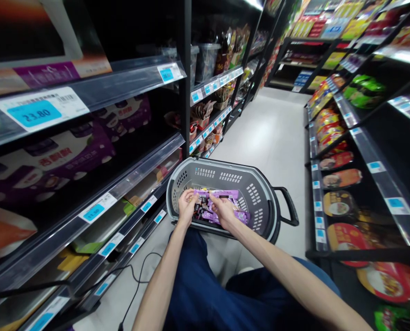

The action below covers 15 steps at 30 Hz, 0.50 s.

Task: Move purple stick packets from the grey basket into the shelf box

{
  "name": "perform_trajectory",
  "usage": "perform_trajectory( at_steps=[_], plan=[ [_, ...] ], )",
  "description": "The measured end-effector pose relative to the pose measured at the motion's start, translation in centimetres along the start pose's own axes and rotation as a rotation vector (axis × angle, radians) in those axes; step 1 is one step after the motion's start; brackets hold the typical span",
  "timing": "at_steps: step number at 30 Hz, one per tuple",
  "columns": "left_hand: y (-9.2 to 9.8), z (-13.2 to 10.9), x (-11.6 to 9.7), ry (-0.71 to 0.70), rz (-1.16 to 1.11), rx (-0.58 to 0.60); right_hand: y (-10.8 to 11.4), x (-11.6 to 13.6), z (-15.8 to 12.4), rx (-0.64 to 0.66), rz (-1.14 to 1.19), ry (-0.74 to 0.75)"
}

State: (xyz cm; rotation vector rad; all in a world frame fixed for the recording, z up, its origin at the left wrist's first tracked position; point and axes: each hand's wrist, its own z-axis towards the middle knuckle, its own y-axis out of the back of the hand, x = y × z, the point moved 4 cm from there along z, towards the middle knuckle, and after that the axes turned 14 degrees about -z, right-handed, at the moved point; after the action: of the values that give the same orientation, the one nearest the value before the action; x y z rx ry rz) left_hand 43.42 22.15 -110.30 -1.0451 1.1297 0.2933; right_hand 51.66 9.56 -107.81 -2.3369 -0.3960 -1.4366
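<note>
Black shelving runs along the left of a pale floor, and a second shelving run stocked with packaged food lines the right. Between them, just beyond the person's blue trousers, sits a grey shopping basket, its black handle jutting past the right end. The 2 bare hands reach over the basket's near rim: the left hand pinches the left end of a slim purple packet, and the right hand holds it near its middle, fingertips close together. That packet is over the basket's left half; beneath, toward the near edge, lie other purple packets and small dark packets.
</note>
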Motion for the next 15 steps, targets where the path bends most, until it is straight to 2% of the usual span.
perform_trajectory(
  at_steps=[7, 15],
  plan=[
    [-0.01, 0.08, 0.07, -0.01, 0.007, -0.003, 0.01, -0.71, 0.33, 0.019, -0.016, -0.052],
    [-0.24, -0.01, -0.19, -0.013, 0.028, 0.003, -0.11, -0.65, -0.02, 0.1, -0.076, -0.12]
  ],
)
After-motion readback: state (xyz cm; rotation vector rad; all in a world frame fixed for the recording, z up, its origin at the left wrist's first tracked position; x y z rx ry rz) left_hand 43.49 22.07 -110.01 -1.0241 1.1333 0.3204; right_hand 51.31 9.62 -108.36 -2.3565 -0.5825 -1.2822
